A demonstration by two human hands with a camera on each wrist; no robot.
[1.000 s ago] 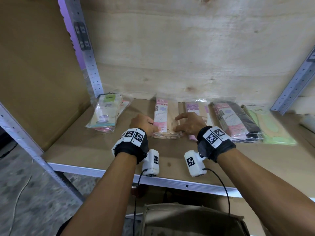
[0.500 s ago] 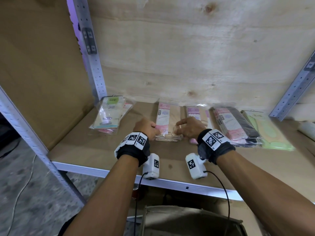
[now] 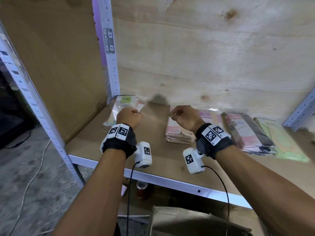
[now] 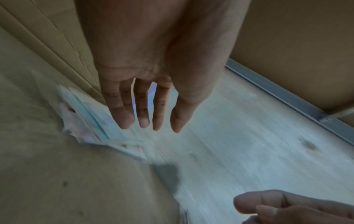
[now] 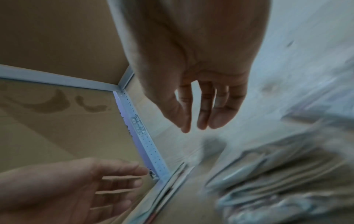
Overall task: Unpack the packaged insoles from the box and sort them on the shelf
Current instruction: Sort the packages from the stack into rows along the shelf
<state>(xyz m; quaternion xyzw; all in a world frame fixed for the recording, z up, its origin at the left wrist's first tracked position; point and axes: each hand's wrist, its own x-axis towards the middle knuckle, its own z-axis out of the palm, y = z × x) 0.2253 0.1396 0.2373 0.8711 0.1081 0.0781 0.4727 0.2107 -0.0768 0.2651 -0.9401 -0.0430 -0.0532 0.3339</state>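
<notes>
Packaged insoles lie in piles along the wooden shelf (image 3: 153,150). From the left there is a green-labelled pile (image 3: 125,102), a pink and beige stack (image 3: 177,136), a pink and black stack (image 3: 247,133) and a green pack (image 3: 286,143). My left hand (image 3: 134,111) hovers by the green-labelled pile's near right corner. Its fingers (image 4: 143,115) hang relaxed and hold nothing. My right hand (image 3: 175,114) hangs over the far end of the pink and beige stack. Its fingers (image 5: 204,118) are loose and empty. The cardboard box (image 3: 196,222) stands below the shelf.
A perforated metal upright (image 3: 109,48) rises at the back left, with a cardboard panel (image 3: 56,65) beside it. Plywood (image 3: 204,57) closes the back. The shelf's metal front rail (image 3: 170,182) runs under my wrists. A red can (image 3: 142,189) stands below.
Both hands have let go of the pink and beige stack and risen off it. The left hand went left toward the green-labelled pile, and the right hand moved slightly back.
</notes>
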